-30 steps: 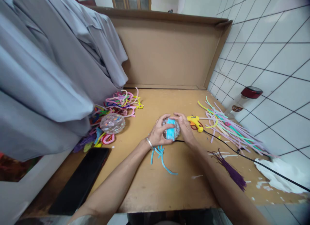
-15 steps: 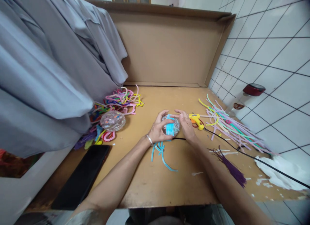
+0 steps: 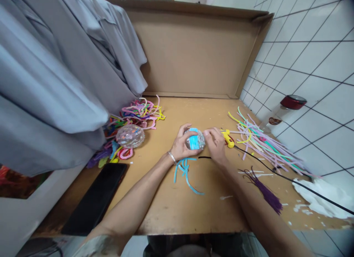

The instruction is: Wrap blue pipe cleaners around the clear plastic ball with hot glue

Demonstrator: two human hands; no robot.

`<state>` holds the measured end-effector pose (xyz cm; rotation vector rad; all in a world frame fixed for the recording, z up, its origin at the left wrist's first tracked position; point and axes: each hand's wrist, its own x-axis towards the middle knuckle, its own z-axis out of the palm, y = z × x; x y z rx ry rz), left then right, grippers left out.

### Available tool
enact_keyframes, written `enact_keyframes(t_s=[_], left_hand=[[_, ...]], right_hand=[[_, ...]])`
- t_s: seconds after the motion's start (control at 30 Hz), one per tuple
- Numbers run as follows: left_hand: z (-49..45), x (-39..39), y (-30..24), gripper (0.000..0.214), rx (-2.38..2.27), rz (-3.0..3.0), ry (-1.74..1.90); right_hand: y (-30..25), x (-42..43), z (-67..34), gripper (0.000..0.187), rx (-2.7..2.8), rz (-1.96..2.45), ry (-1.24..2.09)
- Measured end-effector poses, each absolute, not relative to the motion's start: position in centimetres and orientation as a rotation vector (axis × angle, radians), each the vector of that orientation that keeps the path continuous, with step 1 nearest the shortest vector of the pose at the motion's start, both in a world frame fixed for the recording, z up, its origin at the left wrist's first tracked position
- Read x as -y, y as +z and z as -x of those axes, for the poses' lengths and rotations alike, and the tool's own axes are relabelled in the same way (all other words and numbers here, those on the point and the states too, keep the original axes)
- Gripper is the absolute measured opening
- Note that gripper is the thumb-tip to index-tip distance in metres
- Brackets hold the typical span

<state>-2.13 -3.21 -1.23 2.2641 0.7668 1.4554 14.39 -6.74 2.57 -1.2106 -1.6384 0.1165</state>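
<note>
A clear ball [image 3: 195,141] wrapped with light blue pipe cleaner sits between both my hands above the wooden table [image 3: 177,209]. My left hand [image 3: 182,144] cups its left side, fingers curled round it. My right hand [image 3: 215,142] grips its right side, thumb and fingers pinched at the top. Loose blue pipe cleaner ends [image 3: 186,174] trail on the table under my left wrist. A yellow glue gun [image 3: 228,137] lies just right of my right hand.
A second clear ball [image 3: 129,136] rests on a heap of coloured pipe cleaners [image 3: 138,115] at the left. Straight pipe cleaners [image 3: 262,144], a purple tassel [image 3: 265,194], a black cord, a red-lidded jar [image 3: 284,109] and white scraps lie right. A black phone [image 3: 96,196] lies front left, under grey cloth.
My hands and the wrapped ball have shifted slightly; my right fingers have closed in from the ball's top to pinch at its upper right. The view has tilted a little.
</note>
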Motion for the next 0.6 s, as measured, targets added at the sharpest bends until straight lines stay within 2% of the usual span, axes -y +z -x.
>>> enact_keyframes(t_s=[0.07,0.23,0.6], left_hand=[[2.1,3.2,-1.3,0.057,-0.766,-2.25,1.457],[2.0,3.0,-1.5,0.053,-0.758,-2.22,1.483],[2.0,2.9,-1.5,0.051,-0.705,-2.224,1.506]], right_hand=[[2.8,7.3,-14.2,0.028,1.731,1.245,-0.076],[3.4,8.5,-13.3,0.028,1.946,1.264,-0.488],[2.9,8.0,-13.1,0.016,2.064,1.317,-0.448]])
